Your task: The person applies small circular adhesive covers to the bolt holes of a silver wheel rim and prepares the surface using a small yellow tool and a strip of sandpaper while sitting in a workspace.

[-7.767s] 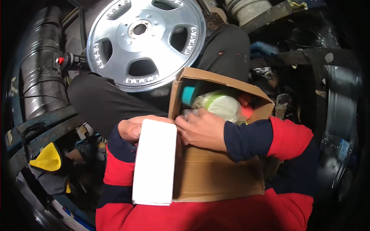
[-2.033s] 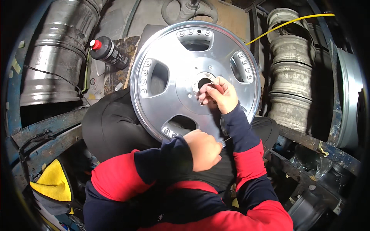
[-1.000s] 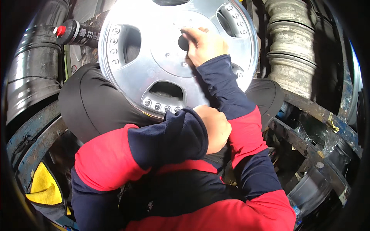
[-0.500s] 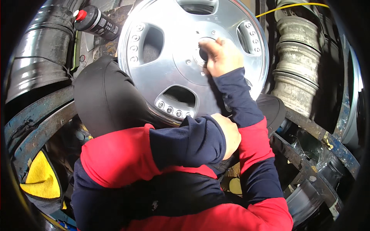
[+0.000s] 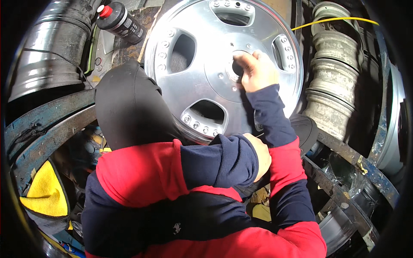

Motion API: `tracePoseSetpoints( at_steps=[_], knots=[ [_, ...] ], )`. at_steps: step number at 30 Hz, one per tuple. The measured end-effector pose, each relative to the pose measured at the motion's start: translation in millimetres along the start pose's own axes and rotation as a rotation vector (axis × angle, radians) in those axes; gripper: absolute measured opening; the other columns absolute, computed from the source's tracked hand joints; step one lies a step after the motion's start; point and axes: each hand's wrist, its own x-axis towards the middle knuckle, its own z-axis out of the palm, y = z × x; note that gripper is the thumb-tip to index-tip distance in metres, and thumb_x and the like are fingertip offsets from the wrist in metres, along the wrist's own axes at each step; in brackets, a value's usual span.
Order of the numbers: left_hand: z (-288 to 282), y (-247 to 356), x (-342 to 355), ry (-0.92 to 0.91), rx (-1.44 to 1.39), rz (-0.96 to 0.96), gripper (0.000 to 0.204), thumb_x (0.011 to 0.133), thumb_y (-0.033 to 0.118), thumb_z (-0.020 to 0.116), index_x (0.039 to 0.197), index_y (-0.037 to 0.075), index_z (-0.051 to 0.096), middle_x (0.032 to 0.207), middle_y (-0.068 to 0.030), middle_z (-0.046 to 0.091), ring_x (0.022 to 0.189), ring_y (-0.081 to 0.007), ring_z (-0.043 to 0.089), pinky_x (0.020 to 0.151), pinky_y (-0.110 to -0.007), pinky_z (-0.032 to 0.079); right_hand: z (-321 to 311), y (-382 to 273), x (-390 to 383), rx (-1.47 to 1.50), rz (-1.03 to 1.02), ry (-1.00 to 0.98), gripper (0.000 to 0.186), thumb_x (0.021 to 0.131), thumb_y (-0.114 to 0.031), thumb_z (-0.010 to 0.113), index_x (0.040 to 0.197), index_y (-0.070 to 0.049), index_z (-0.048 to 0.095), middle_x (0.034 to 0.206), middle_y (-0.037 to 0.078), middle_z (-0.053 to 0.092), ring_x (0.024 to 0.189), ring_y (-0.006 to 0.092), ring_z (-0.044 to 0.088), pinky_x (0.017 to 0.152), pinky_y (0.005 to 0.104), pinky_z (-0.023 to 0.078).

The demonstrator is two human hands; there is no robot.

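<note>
A polished silver wheel rim (image 5: 180, 90) with several oval openings and rows of bolts leans over my lap. My right hand (image 5: 259, 74) is at its centre hole (image 5: 237, 68), fingers curled inward and the fingertips slightly blurred at the hole's edge. Whatever they may hold does not show. My left arm crosses in front of my body, and my left hand (image 5: 261, 158) lies against my right forearm (image 5: 275, 124). That hand's fingers are hidden from view.
A dark bottle with a red cap (image 5: 121, 22) stands at the upper left beside a large metal drum shape (image 5: 53, 56). Several worn rims (image 5: 333, 77) are stacked at right, near a yellow cable (image 5: 335, 19). A yellow cloth (image 5: 46, 193) hangs on the blue metal frame (image 5: 47, 116).
The whole view has shifted, so the rim and surroundings sit further right and lower. My right hand stays at the centre hole, and my left hand remains against the forearm.
</note>
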Motion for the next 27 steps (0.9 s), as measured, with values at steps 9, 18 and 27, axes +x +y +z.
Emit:
tracePoseSetpoints(
  at_steps=[9, 18, 27],
  knots=[
    [2.2, 2.4, 7.1, -0.131, 0.030, -0.023, 0.026, 0.085, 0.028, 0.064, 0.081, 0.004, 0.074, 0.081, -0.0172, 0.073, 0.077, -0.0345, 0.072, 0.071, -0.045, 0.057, 1.9, -10.5, -5.9, 0.034, 0.105, 0.015, 0.027, 0.076, -0.002, 0.067, 0.097, -0.016, 0.077, 0.086, 0.011, 0.066, 0.082, 0.0311, 0.067, 0.071, 0.0419, 0.053],
    [9.4, 0.9, 3.3, -0.073, -0.014, -0.040, 0.028, 0.082, 0.027, 0.063, 0.079, 0.002, 0.075, 0.079, -0.0181, 0.073, 0.077, -0.0349, 0.073, 0.072, -0.046, 0.058, -2.0, -26.2, -7.6, -0.157, -0.168, 0.002, 0.028, 0.077, -0.003, 0.064, 0.100, -0.014, 0.075, 0.093, 0.013, 0.066, 0.084, 0.0348, 0.065, 0.072, 0.0442, 0.052],
    [21.3, 3.1, 6.0, -0.105, 0.015, -0.053, 0.026, 0.081, 0.025, 0.064, 0.079, 0.002, 0.075, 0.080, -0.0195, 0.073, 0.077, -0.0357, 0.072, 0.073, -0.046, 0.058, -3.5, -32.0, -2.7, -0.217, -0.260, 0.096, 0.028, 0.075, -0.006, 0.066, 0.100, -0.015, 0.075, 0.095, 0.014, 0.067, 0.085, 0.0355, 0.066, 0.072, 0.0445, 0.052]
  ],
)
